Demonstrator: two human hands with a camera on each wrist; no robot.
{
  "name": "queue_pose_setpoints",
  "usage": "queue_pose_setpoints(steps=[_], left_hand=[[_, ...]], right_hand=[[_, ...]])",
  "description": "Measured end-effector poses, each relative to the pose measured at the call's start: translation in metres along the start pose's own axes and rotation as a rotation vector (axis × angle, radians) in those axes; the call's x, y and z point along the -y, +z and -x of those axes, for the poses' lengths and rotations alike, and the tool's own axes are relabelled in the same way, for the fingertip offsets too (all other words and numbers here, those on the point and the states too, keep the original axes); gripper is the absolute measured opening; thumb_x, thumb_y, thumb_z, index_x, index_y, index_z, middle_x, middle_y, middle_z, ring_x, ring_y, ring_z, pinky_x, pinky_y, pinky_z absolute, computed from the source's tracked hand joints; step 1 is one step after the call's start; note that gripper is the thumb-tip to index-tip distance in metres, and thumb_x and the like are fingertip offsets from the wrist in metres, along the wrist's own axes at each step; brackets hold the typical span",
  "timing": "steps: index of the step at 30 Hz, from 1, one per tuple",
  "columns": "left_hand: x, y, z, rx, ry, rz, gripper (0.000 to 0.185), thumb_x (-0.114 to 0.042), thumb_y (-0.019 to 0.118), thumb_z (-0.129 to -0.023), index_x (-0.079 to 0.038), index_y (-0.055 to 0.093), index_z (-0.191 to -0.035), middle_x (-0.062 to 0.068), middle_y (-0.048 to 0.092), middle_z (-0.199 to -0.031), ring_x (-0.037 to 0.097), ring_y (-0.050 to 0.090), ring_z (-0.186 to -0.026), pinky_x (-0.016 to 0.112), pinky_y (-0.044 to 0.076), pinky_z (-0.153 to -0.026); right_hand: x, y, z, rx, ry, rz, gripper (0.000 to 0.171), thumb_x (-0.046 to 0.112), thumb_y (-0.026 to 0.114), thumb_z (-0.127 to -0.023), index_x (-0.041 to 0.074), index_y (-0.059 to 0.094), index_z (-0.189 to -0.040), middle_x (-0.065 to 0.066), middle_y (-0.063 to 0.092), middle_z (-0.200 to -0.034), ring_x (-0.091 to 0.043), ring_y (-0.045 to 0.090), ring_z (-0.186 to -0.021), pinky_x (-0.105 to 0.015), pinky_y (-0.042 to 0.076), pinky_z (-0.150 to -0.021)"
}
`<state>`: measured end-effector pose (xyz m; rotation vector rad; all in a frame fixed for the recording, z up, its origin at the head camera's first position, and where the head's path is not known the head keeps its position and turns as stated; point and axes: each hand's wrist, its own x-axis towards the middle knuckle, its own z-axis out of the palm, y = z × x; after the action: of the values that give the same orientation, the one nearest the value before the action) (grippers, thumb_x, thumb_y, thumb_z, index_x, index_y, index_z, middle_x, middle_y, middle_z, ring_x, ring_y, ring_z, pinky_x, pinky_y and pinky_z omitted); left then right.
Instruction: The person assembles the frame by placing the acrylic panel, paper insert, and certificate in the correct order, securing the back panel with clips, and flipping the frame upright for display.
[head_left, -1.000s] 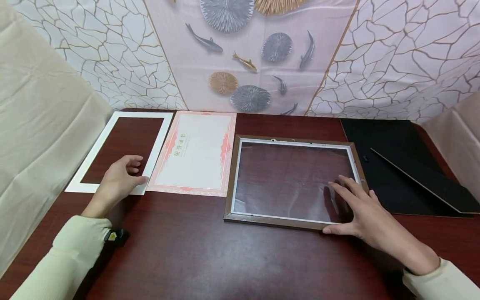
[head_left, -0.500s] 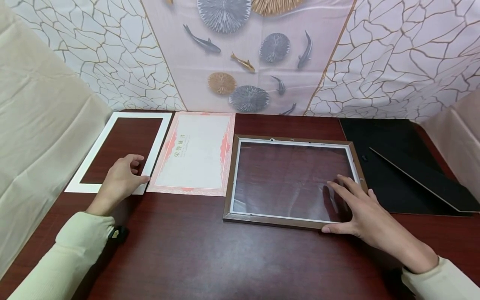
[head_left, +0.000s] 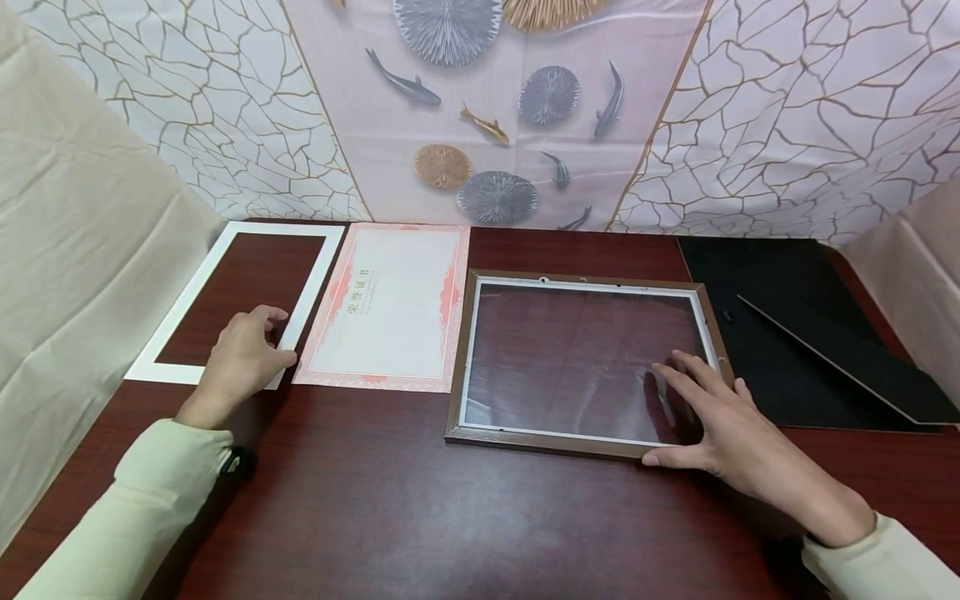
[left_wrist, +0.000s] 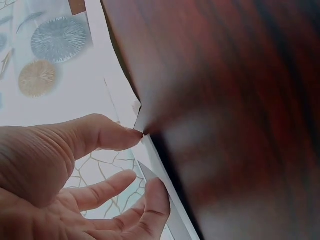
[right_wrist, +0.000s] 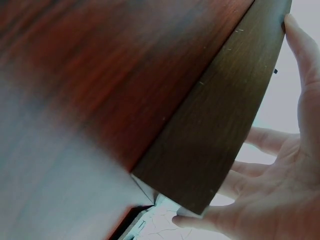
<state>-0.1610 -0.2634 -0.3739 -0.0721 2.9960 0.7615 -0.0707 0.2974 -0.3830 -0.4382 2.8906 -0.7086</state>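
A dark red wood-grain counter [head_left: 390, 500] is being viewed from above, backed by a wall hanging [head_left: 487, 108] printed with fish and round fans and flanked by cream cloth.

The left hand [head_left: 242, 360] is being rested on the near right corner of a white mat board [head_left: 197, 293]; the fingers are loosely bent over its inner edge and the thumb tip is being pressed against its outer edge, as the left wrist view shows. Whether the corner is being lifted cannot be told.

The right hand [head_left: 712, 425] is being laid flat, fingers spread and straight, on the near right corner of a brown picture frame [head_left: 467, 350]: the fingertips are being set on the glass pane [head_left: 570, 358], and the thumb is being held along the near rail. Nothing is being gripped.

The frame is lying flat at the counter's middle. Between it and the mat board, a certificate [head_left: 390, 304] with a pink border is lying flat, its edge just beside the left thumb. To the frame's right, a black backing board [head_left: 772, 283] is lying with a black strut panel [head_left: 855, 358] across it.
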Motion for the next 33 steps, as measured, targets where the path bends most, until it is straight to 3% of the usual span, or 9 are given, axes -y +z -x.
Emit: queue_pose_setpoints(steps=[9, 12, 17, 20, 25, 28, 33], left_hand=[[0.004, -0.006, 0.001, 0.037, -0.013, 0.070, 0.064, -0.010, 0.073, -0.087, 0.004, 0.051, -0.145, 0.036, 0.059, -0.135, 0.047, 0.065, -0.117, 0.049, 0.051, -0.089], [0.007, -0.010, 0.002, 0.065, -0.034, 0.123, 0.063, -0.010, 0.070, -0.090, 0.000, 0.050, -0.149, 0.034, 0.061, -0.136, 0.045, 0.065, -0.119, 0.036, 0.051, -0.084], [0.012, -0.014, 0.006, 0.075, -0.003, 0.212, 0.059, -0.007, 0.065, -0.093, -0.002, 0.051, -0.150, 0.032, 0.061, -0.137, 0.043, 0.063, -0.120, 0.014, 0.045, -0.075], [0.013, -0.016, 0.010, 0.068, 0.010, 0.197, 0.057, -0.008, 0.065, -0.096, -0.003, 0.053, -0.151, 0.030, 0.059, -0.142, 0.041, 0.063, -0.119, 0.013, 0.044, -0.073], [0.012, -0.020, 0.016, 0.034, 0.028, 0.105, 0.053, -0.013, 0.066, -0.097, -0.007, 0.059, -0.149, 0.030, 0.061, -0.142, 0.039, 0.068, -0.113, 0.020, 0.048, -0.066], [0.009, -0.019, 0.020, -0.019, 0.073, 0.050, 0.050, -0.011, 0.068, -0.095, -0.006, 0.063, -0.144, 0.028, 0.066, -0.132, 0.034, 0.069, -0.099, 0.022, 0.047, -0.064], [0.005, -0.016, 0.033, -0.113, 0.164, 0.006, 0.047, -0.003, 0.066, -0.089, -0.004, 0.069, -0.136, 0.017, 0.067, -0.119, 0.023, 0.057, -0.087, 0.020, 0.038, -0.068]], right_hand=[[0.000, 0.000, 0.000, 0.002, -0.009, -0.005, 0.106, 0.049, 0.092, -0.075, 0.004, 0.043, -0.157, -0.031, 0.027, -0.165, -0.059, 0.034, -0.145, -0.089, 0.010, -0.110], [0.000, 0.000, 0.001, 0.002, -0.010, -0.003, 0.106, 0.048, 0.092, -0.075, 0.003, 0.042, -0.157, -0.031, 0.027, -0.165, -0.060, 0.034, -0.145, -0.089, 0.010, -0.110], [0.000, -0.001, 0.001, 0.004, -0.011, 0.007, 0.106, 0.048, 0.092, -0.075, 0.004, 0.041, -0.158, -0.031, 0.026, -0.166, -0.060, 0.033, -0.145, -0.089, 0.012, -0.110], [-0.001, -0.003, 0.002, 0.004, -0.011, 0.000, 0.106, 0.047, 0.093, -0.075, 0.006, 0.041, -0.158, -0.030, 0.025, -0.167, -0.060, 0.032, -0.146, -0.088, 0.012, -0.110], [-0.006, -0.009, 0.005, -0.007, -0.004, -0.008, 0.106, 0.042, 0.094, -0.075, 0.003, 0.040, -0.157, -0.029, 0.022, -0.167, -0.060, 0.032, -0.145, -0.088, 0.014, -0.110], [-0.008, -0.011, 0.006, -0.007, 0.005, 0.015, 0.107, 0.042, 0.094, -0.075, 0.002, 0.039, -0.158, -0.030, 0.022, -0.167, -0.059, 0.034, -0.143, -0.084, 0.027, -0.107], [-0.008, -0.012, 0.007, 0.004, 0.017, 0.047, 0.108, 0.045, 0.093, -0.076, 0.002, 0.039, -0.158, -0.030, 0.022, -0.167, -0.057, 0.036, -0.141, -0.072, 0.045, -0.095]])
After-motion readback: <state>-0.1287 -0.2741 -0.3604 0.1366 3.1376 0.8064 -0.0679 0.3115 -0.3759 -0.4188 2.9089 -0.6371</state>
